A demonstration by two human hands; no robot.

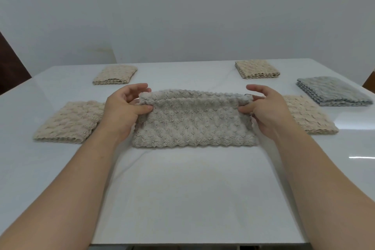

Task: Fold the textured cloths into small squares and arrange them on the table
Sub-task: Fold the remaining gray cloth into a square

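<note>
On the left of the white table [182, 199] a folded beige cloth [70, 123] lies flat near the left hand. Behind it, toward the far edge, rests a smaller folded beige square [115, 74].

The left hand [123, 111] grips the left end of the grey-beige cloth in the middle [193, 126], thumb on top and fingers curled behind the upper edge, pinching the top layer there. This cloth is folded into a long strip that lies across the table in front of the person, its near edge flat on the surface and its far edge slightly lifted between the two hands.

The right hand [267, 110] holds the opposite end the same way, thumb pressed on the top layer and fingers bent behind the edge.

Beside the right hand, partly hidden by it, lies another folded beige cloth [310, 117]. Behind it, near the far edge, sits a folded beige square [257, 69]. Farthest right, a folded grey cloth [332, 91] lies close to the table's right edge.
</note>
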